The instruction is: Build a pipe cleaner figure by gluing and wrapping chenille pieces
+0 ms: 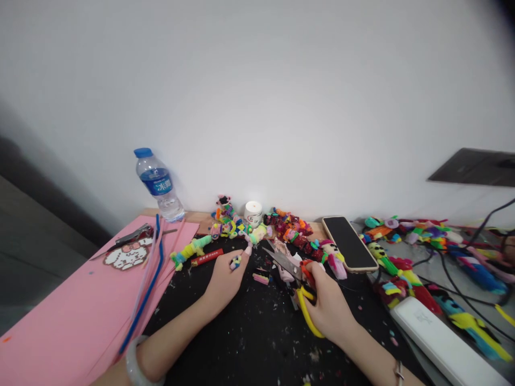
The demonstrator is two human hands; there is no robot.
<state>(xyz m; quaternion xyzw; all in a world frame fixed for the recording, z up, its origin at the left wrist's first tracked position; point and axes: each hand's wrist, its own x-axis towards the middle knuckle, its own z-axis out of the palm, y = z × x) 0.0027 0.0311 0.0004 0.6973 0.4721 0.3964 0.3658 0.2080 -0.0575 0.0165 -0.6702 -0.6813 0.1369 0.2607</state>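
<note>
My right hand (328,308) grips yellow-handled scissors (295,281) with the blades pointing up and left, open a little over the black mat (257,332). My left hand (225,279) rests on the mat with one finger stretched toward a small multicoloured pipe-cleaner piece (235,261) just beside it; it holds nothing I can see. A short pink scrap (260,278) lies between the hands. A pale pink piece (284,265) lies under the scissor blades.
A water bottle (157,185) stands at the back left above pink foam sheets (76,311) carrying blue and pink pipe cleaners. Colourful pipe-cleaner figures line the wall. A phone (349,243), a white tape roll (253,213), a white device (442,340) and cables sit to the right.
</note>
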